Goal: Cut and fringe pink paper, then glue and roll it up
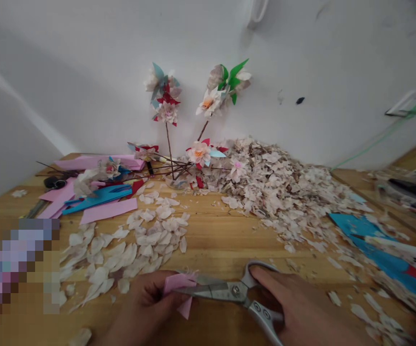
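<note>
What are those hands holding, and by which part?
The left hand pinches a piece of pink paper by one end. The right hand grips the scissors by their handles.

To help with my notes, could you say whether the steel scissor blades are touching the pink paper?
Touching: the head view shows the steel scissor blades lying over the pink paper in the left hand.

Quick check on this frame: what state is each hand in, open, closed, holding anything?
Left hand: closed, pinching a piece of pink paper.
Right hand: closed, holding a pair of scissors by the handles.
</note>
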Tool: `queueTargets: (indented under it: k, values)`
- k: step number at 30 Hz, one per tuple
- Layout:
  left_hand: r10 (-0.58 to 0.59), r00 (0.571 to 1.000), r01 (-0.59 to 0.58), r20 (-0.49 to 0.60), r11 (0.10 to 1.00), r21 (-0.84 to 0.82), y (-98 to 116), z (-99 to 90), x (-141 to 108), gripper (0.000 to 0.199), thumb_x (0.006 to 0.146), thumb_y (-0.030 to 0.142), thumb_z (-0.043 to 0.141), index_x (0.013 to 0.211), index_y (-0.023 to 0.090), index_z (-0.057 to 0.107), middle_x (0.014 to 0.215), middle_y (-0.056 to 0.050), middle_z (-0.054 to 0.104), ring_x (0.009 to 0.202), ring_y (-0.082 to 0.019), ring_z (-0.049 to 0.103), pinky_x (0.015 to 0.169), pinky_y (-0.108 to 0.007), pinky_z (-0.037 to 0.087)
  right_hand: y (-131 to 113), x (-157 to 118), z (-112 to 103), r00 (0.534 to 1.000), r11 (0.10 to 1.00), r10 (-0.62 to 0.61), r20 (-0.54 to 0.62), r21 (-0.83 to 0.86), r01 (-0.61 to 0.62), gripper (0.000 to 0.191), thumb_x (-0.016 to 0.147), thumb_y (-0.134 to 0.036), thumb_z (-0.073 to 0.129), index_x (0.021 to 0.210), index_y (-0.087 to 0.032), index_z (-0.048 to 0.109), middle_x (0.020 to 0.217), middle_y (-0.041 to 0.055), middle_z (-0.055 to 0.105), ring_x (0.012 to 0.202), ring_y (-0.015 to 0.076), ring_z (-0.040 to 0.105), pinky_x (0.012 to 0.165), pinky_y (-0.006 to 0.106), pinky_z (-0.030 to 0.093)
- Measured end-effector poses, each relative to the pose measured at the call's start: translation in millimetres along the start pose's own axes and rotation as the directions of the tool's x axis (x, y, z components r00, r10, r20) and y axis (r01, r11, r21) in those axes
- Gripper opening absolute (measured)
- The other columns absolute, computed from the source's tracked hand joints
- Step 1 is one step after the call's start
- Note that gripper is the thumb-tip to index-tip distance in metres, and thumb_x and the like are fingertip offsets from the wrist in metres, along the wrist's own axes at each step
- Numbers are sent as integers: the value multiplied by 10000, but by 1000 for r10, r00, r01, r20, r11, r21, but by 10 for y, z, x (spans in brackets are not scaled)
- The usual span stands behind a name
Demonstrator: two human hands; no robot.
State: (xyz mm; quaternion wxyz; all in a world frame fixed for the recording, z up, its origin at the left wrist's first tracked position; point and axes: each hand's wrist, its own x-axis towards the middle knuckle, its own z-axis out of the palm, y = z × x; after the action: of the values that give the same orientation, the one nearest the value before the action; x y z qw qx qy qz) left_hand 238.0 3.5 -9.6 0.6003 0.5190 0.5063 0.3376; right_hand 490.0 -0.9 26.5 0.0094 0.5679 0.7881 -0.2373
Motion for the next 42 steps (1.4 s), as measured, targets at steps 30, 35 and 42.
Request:
queueTargets:
  k: [30,35,42]
  values:
    - [-101,994,107,53,985,-134,-4,26,29,173,607,350,696,659,186,715,549,27,616,529,-101,469,530,-192,341,85,13,77,1000,999,18,8,-35,-18,193,618,-253,612,791,-231,528,751,22,609,638,190,547,507,232,249]
    - [-112,994,113,14,992,-58,9,39,21,162,624,326,666,573,174,686,504,27,595,505,-105,467,517,-200,336,81,27,63,999,998,44,-4,-53,-44,317,538,-331,710,764,-236,509,739,0,608,626,200,539,504,239,239]
    - [-52,999,52,3,998,-34,44,38,5,156,644,220,598,498,191,646,490,40,579,531,-114,497,557,-203,363,112,24,68,1000,999,-11,-18,-48,10,234,649,-237,576,873,-245,509,904,31,621,801,237,562,638,288,355]
